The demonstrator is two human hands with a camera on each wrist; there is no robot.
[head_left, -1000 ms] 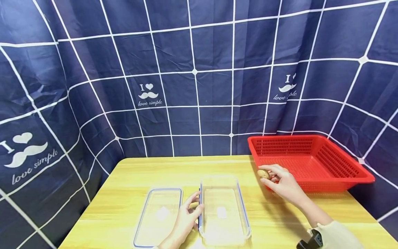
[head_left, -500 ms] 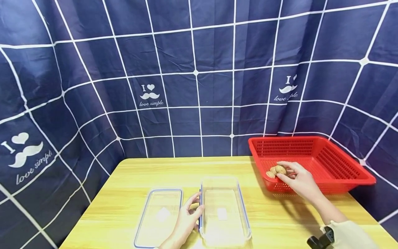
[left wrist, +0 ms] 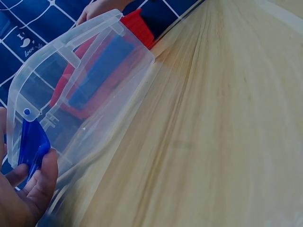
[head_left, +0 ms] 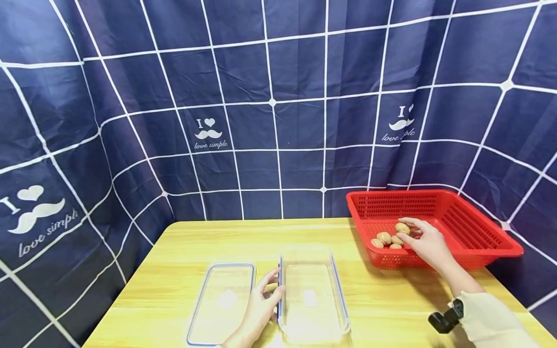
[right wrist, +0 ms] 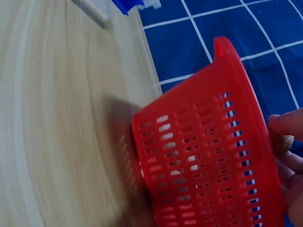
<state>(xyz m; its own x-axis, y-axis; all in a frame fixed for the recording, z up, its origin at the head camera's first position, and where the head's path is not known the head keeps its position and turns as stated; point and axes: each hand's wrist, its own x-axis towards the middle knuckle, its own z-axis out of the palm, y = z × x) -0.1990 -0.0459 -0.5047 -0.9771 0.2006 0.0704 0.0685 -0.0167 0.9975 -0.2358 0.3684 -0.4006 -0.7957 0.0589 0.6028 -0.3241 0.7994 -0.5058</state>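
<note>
My right hand [head_left: 428,241] is over the near left part of the red basket [head_left: 467,229], pinching a walnut [head_left: 402,227] between thumb and fingers. Several more walnuts [head_left: 384,237] lie in the basket's near left corner, just below and left of the fingers. In the right wrist view, the pinched walnut [right wrist: 283,143] shows partly, beyond the basket's rim. At the left side of a clear plastic food container [head_left: 311,270], my left hand [head_left: 261,304] holds the blue side latch [left wrist: 32,144] between thumb and fingers. This container stands without its lid and has nothing in it.
The clear lid [head_left: 222,304] with a blue seal lies flat on the wooden table [head_left: 243,237], left of the container. A dark blue curtain [head_left: 300,125] with white lines hangs behind the table. The basket stands at the back right.
My right hand, with a walnut, has moved from the basket's left rim rightward and farther over the basket, uncovering the walnuts lying there. The left hand and the container stay put.
</note>
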